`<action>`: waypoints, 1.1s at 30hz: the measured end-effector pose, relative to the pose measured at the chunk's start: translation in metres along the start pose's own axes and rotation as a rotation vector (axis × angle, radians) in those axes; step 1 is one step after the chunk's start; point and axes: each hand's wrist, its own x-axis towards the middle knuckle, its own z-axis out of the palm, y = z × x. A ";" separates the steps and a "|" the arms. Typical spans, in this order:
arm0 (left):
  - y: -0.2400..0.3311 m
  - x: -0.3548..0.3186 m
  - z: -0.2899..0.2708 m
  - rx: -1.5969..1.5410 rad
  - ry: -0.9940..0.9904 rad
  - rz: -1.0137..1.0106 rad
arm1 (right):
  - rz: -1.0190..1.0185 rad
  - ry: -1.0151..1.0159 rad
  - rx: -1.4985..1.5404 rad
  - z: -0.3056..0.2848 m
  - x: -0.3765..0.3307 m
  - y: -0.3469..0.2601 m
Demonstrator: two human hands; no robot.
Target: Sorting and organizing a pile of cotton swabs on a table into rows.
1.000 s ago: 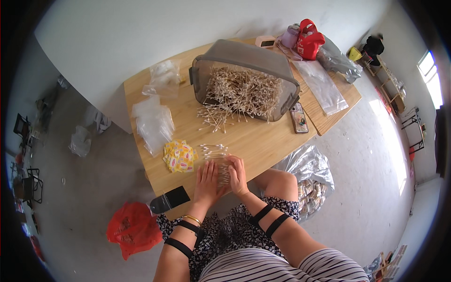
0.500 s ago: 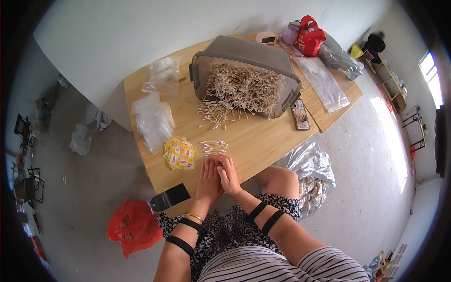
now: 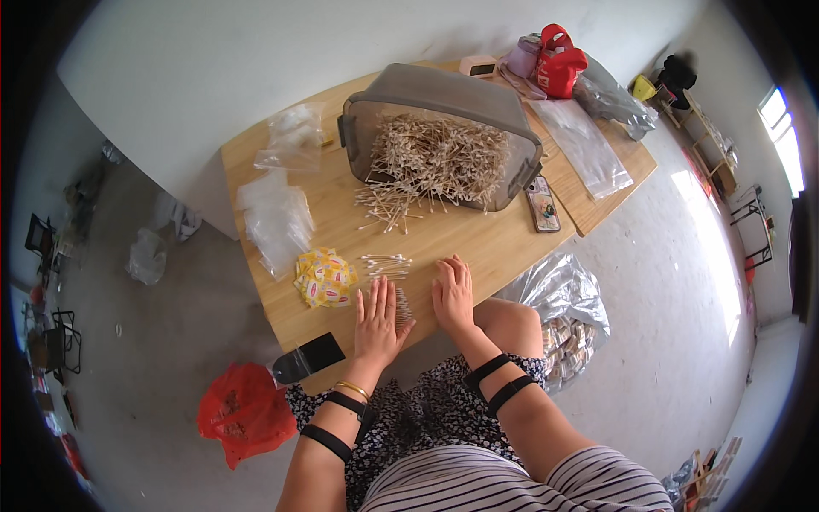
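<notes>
My left hand lies flat near the table's front edge, fingers stretched out. Beside its forefinger and thumb is a small row of cotton swabs, partly covered by the hand. My right hand rests to the right, apart from the left, with its fingers extended and nothing in them. Just beyond my left fingertips lies another group of cotton swabs. A pile of small yellow-and-white printed slips sits to the left of these swabs.
A grey plastic bin on its side spills many swabs. Clear plastic bags lie left; a phone lies right. A black flat item overhangs the left front edge. A red bag and silver bag stand below the table.
My hands, together before, have moved apart. The right one has shifted right and opened; the left now lies flat, with the row of swabs showing beside it.
</notes>
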 end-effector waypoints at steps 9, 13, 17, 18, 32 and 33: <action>0.003 0.006 -0.008 -0.012 -0.038 -0.023 | -0.024 0.023 -0.164 0.002 0.000 0.000; -0.010 -0.006 -0.010 -0.290 0.197 -0.152 | -0.010 0.026 -0.055 -0.002 -0.002 0.005; -0.018 -0.014 -0.007 -0.701 0.392 -0.302 | 0.081 0.005 0.358 0.004 -0.012 -0.015; -0.019 -0.014 -0.006 -0.693 0.394 -0.305 | 0.079 0.002 0.366 0.009 -0.016 -0.024; 0.003 0.014 0.025 -0.999 0.306 -0.206 | 0.038 -0.058 0.626 0.039 -0.019 -0.068; 0.005 0.014 0.025 -1.037 0.334 -0.189 | 0.050 -0.057 0.633 0.040 -0.020 -0.069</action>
